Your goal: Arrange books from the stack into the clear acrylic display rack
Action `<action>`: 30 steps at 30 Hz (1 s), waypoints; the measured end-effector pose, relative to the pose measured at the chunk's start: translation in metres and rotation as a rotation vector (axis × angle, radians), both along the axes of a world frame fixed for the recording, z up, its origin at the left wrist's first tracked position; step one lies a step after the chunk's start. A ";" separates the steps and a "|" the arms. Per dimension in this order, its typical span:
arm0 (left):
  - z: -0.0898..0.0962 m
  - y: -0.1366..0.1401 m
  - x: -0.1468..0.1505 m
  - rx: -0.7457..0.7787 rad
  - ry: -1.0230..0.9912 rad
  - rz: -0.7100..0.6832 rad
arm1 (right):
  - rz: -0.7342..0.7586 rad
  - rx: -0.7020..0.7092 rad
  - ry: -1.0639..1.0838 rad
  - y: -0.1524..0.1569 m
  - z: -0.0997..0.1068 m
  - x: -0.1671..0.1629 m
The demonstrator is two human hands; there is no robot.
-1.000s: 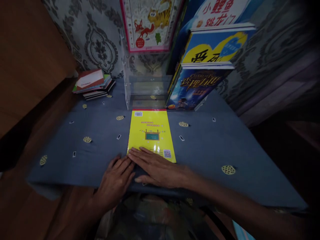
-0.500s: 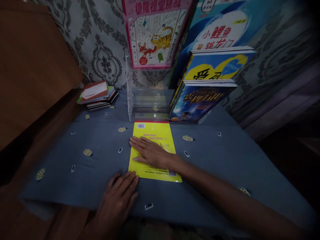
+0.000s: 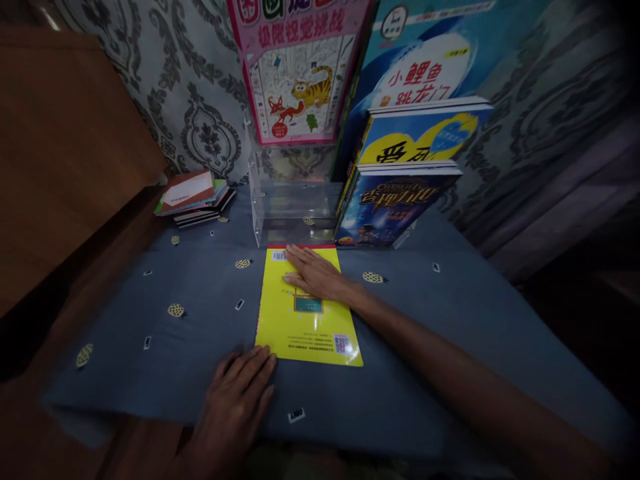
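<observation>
A yellow book (image 3: 280, 327) lies shut on the table, its printed side with a barcode and a QR code facing up. My right hand (image 3: 316, 273) rests flat across the upper part of this cover, fingers stretched toward the far left. The palm hides some of the printing. At the near left corner of the book, my left hand (image 3: 240, 393) lies on the cloth with its fingers extended, the fingertips at the cover's edge. Neither hand grips anything.
Right behind the yellow book stands a clear acrylic rack (image 3: 295, 200). It holds a pink picture book (image 3: 300, 80), a blue carp book (image 3: 415, 67) and a dark blue book (image 3: 390, 207). A small book stack (image 3: 195, 197) sits at the back left on the patterned tablecloth (image 3: 205, 280).
My right hand has slid up the yellow cover, away from me, uncovering a green board picture and the QR code. My left hand stays in place. The view has shifted slightly.
</observation>
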State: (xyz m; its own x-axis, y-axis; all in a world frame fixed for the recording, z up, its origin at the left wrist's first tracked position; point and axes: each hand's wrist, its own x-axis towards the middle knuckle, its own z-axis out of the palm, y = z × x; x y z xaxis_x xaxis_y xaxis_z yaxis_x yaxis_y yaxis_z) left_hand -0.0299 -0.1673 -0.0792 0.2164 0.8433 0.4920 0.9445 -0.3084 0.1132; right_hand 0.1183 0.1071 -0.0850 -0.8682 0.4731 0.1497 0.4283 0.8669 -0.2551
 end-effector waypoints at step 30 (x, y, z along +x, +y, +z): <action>0.046 0.136 -0.005 -0.417 0.116 -0.160 | -0.314 0.174 0.112 -0.007 -0.044 0.065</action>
State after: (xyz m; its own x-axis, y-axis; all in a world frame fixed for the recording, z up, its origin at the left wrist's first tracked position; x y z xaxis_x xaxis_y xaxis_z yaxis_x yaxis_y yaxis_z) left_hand -0.0352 -0.0315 -0.0337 0.3939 0.9154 0.0830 0.9022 -0.4023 0.1553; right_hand 0.1836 0.1000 -0.1287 -0.6587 0.6726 0.3372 0.6575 0.7325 -0.1765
